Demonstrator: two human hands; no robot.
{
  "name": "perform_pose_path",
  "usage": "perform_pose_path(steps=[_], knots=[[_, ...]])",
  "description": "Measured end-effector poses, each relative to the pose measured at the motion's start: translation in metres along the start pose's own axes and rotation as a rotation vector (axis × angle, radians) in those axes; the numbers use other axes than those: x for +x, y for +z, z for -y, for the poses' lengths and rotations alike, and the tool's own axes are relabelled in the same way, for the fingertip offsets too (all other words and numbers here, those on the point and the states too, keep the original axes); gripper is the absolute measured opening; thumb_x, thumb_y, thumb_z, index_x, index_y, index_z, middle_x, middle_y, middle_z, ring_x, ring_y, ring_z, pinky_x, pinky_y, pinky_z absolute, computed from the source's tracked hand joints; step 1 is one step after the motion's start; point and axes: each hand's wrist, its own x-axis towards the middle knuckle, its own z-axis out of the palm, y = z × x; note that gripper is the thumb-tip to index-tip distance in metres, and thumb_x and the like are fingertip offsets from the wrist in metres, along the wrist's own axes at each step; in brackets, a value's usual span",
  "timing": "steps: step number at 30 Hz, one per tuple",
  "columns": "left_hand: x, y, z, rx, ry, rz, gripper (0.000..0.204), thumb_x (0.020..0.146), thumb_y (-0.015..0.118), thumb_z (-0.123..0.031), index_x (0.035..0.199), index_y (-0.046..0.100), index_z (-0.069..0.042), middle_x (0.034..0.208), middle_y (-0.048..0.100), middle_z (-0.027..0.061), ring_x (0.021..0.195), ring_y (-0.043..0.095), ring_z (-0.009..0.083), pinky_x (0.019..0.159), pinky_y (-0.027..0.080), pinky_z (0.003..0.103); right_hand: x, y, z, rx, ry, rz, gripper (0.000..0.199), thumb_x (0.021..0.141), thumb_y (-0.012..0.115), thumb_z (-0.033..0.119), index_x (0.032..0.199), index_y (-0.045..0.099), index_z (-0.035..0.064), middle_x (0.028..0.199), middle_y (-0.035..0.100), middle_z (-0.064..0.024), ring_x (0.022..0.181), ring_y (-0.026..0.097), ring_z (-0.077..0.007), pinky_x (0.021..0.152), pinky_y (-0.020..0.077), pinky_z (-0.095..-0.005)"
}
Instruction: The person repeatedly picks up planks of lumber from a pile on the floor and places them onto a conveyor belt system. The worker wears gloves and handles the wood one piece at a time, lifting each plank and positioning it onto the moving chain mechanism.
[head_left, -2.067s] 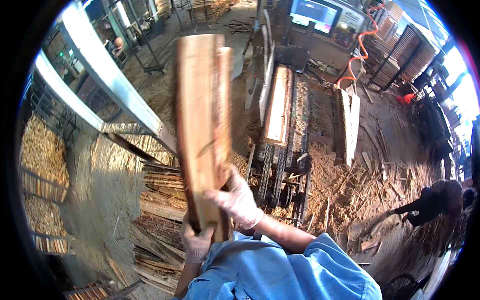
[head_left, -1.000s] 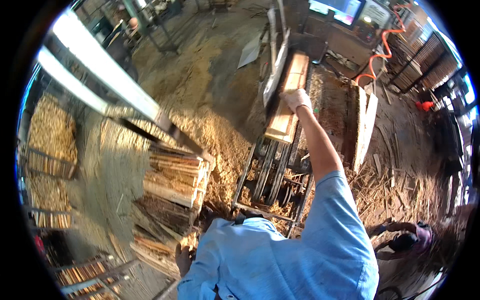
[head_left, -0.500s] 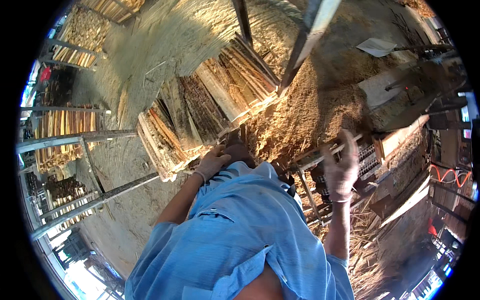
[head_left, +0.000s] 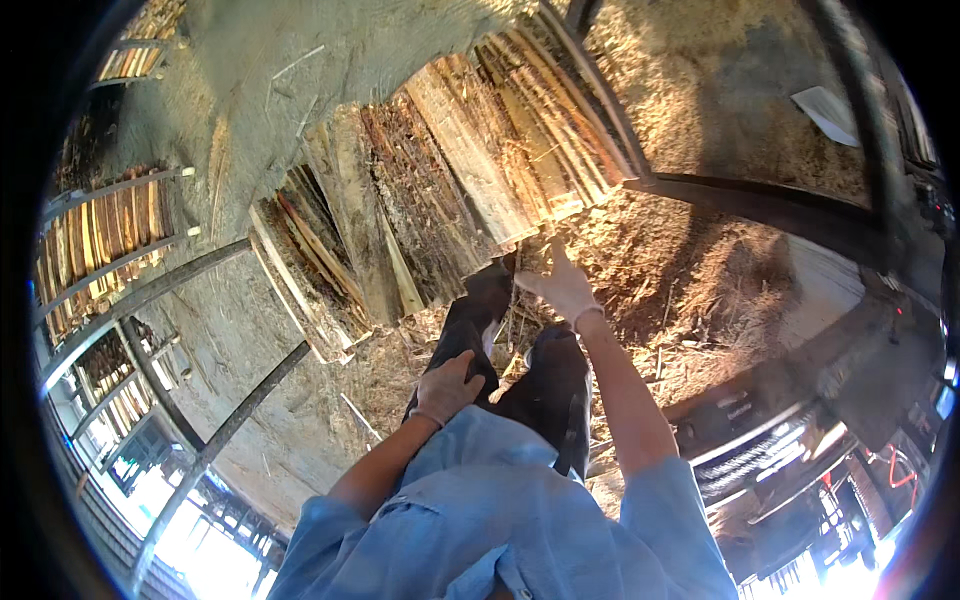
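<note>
I'm probably picking from the board stack (head_left: pixel 465 150), right hand (head_left: pixel 566 288) hovering open beside it, left hand (head_left: pixel 444 391) resting short of it, grip unclear, next likely needing closed fingers

Grey, dusty floor (head_left: pixel 240 400) spreads across the left, curving with the lens; to the right a thick layer of sawdust (head_left: pixel 700 250) covers it — part in warm sunlight, part in shadow; a white sheet (head_left: pixel 826 115) lies at upper right, with a dark beam (head_left: pixel 760 203) crossing nearer in; racks (head_left: pixel 120 188) of stacked boards and metal bars (head_left: pixel 205 455) stand at left; dark machinery fills the right — daylight (head_left: pixel 215 560) glares white at both lower corners.
</note>
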Motion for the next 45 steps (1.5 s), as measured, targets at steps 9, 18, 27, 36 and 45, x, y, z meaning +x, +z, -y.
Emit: perform_pose_path(steps=[9, 18, 27, 36, 45], knots=[[0.018, -0.028, 0.019, -0.107, -0.195, 0.041, 0.056, 0.084, 0.075, -0.03, 0.133, 0.063, -0.008, 0.086, 0.071, 0.0071, 0.079, 0.071, 0.0243, 0.073, 0.057, 0.039, 0.226, 0.059, -0.006, -0.467, 0.138, -0.409, 0.134, 0.071, 0.083, 0.064, 0.162, 0.009, -0.0016, 0.167, 0.018, -0.0237, 0.154, 0.02, -0.0396, 0.123, 0.0289, -0.0481], [0.028, -0.032, 0.016, -0.109, -0.24, 0.118, 0.058, 0.084, 0.076, -0.032, 0.135, 0.062, -0.009, 0.09, 0.071, 0.0087, 0.081, 0.071, 0.0267, 0.075, 0.057, 0.042, 0.194, 0.06, 0.045, -0.395, 0.317, -0.195, 0.129, 0.075, 0.085, 0.053, 0.161, 0.006, -0.0013, 0.162, 0.018, -0.0365, 0.148, 0.02, -0.0576, 0.122, 0.0248, -0.0602], [0.036, -0.033, 0.021, -0.029, -0.147, 0.124, 0.059, 0.086, 0.074, -0.036, 0.136, 0.061, -0.007, 0.096, 0.072, 0.0098, 0.085, 0.072, 0.0256, 0.077, 0.057, 0.042, 0.217, 0.057, 0.008, -0.385, 0.133, -0.12, 0.122, 0.07, 0.086, 0.055, 0.152, 0.025, -0.0124, 0.144, 0.051, -0.0285, 0.13, 0.056, -0.037, 0.105, 0.0506, -0.04], [0.238, -0.088, -0.049, -0.539, -0.212, -0.244, 0.087, 0.095, 0.067, -0.05, 0.158, 0.03, -0.002, 0.154, 0.045, 0.0244, 0.141, 0.048, 0.0324, 0.114, 0.044, 0.046, 0.225, 0.034, 0.0, -0.251, 0.015, -0.088, 0.12, 0.061, 0.094, 0.056, 0.141, 0.038, -0.0137, 0.125, 0.065, -0.0286, 0.118, 0.065, -0.0373, 0.098, 0.0543, -0.0412], [0.353, -0.082, 0.005, -1.661, -0.175, -0.204, 0.087, 0.093, 0.072, -0.051, 0.154, 0.036, -0.001, 0.139, 0.056, 0.0202, 0.139, 0.046, 0.025, 0.117, 0.039, 0.039, 0.153, 0.0, 0.062, -0.193, 0.034, 0.055, 0.099, 0.064, 0.089, 0.046, 0.129, 0.045, -0.0152, 0.118, 0.066, -0.0305, 0.109, 0.069, -0.0371, 0.095, 0.0564, -0.0396]])
